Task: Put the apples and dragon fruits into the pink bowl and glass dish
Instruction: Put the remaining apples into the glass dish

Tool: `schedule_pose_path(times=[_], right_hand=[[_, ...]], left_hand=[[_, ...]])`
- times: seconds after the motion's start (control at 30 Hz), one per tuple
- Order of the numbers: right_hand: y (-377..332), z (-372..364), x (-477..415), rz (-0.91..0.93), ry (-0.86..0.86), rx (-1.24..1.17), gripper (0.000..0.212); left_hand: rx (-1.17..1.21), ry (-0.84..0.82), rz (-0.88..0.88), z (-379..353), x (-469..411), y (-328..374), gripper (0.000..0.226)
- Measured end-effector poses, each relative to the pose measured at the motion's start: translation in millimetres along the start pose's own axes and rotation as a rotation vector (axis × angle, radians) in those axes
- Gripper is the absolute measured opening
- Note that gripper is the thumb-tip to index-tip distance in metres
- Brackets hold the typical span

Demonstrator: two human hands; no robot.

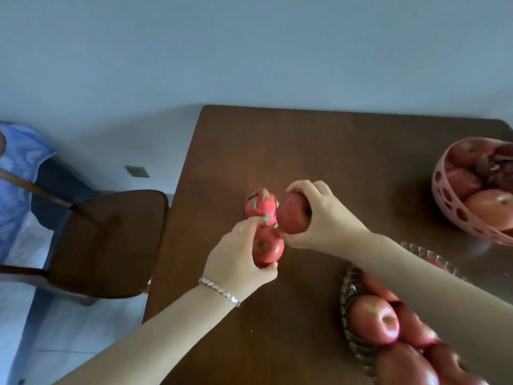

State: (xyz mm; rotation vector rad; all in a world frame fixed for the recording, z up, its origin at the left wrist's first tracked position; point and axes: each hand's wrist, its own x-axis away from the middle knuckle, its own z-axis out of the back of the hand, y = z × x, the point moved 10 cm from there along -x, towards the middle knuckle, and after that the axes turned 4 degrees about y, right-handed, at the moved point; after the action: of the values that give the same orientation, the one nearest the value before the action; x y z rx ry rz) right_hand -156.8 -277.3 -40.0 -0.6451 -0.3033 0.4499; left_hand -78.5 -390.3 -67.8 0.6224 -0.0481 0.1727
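Note:
On the brown table (333,151), near its left edge, my left hand (238,257) grips a red apple (268,247). My right hand (319,215) grips a second red apple (291,215) just to the right and behind it. A pink dragon fruit (259,204) with green tips lies on the table right behind both apples, touching or nearly touching them. The pink perforated bowl (455,209) at the far right holds apples and dragon fruits. The glass dish (349,295) at the near right holds several apples; my right forearm crosses over it.
A dark wooden chair (111,240) stands at the table's left side. Blue fabric (19,176) lies at the far left over a pale floor. A grey-blue wall runs behind the table.

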Motion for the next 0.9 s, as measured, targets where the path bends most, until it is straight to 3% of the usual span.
schedule_pose_path(times=[0.1, 0.27, 0.4, 0.7, 0.9], right_hand=[[46, 30, 51, -0.076, 0.023, 0.066, 0.079], [125, 78, 116, -0.206, 0.138, 0.065, 0.074], [162, 93, 143, -0.188, 0.170, 0.037, 0.077], [178, 65, 148, -0.058, 0.062, 0.052, 0.082], [182, 60, 145, -0.071, -0.073, 0.147, 0.089]], left_hand=[[0.012, -0.044, -0.035, -22, 26, 43, 0.071], [0.013, -0.101, -0.095, -61, 62, 101, 0.068], [0.018, -0.106, -0.088, -85, 75, 136, 0.067], [0.010, -0.134, -0.028, -124, 92, 180, 0.061], [-0.282, -0.203, -0.077, -162, 82, 198, 0.061]])
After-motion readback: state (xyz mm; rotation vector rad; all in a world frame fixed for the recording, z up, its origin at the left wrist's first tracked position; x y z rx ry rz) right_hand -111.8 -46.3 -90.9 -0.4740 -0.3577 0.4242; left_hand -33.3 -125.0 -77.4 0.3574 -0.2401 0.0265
